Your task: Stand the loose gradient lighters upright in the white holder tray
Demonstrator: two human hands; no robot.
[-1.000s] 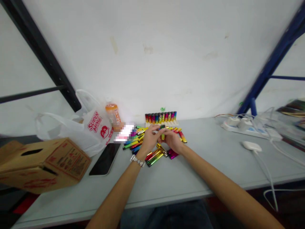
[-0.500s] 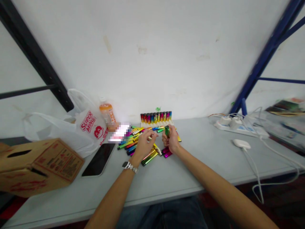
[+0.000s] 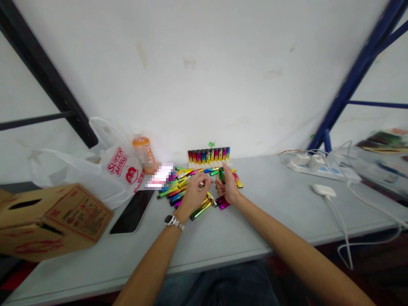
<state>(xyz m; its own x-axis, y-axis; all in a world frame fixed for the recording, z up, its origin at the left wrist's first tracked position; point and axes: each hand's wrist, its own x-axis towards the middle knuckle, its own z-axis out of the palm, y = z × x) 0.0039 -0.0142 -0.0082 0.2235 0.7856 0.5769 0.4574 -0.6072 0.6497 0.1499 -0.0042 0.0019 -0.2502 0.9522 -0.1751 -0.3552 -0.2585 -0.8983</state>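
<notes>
My right hand [image 3: 228, 187] is wrapped round a shiny green lighter [image 3: 221, 173], held upright with the thumb near its top. To its left, my left hand [image 3: 196, 190] hovers over the pile with thumb and forefinger curled into a pinch. Anything between those fingertips is too small to make out. Beneath and around both hands lie loose metallic lighters [image 3: 201, 210] in yellow, green, red, blue and purple. Behind them, a row of multicoloured lighters [image 3: 208, 156] stands upright in a white holder [image 3: 193, 165] by the wall.
On the left are a cardboard box [image 3: 76, 216], a black phone [image 3: 132, 212], a white plastic bag [image 3: 105, 176] and an orange drink bottle [image 3: 143, 148]. A power strip [image 3: 325, 169] with cables and a white charger [image 3: 324, 191] lie at the right.
My right hand has shifted slightly left with the green lighter, its thumb now raised higher. My left hand has stayed almost in place, and the view has tilted a little.
</notes>
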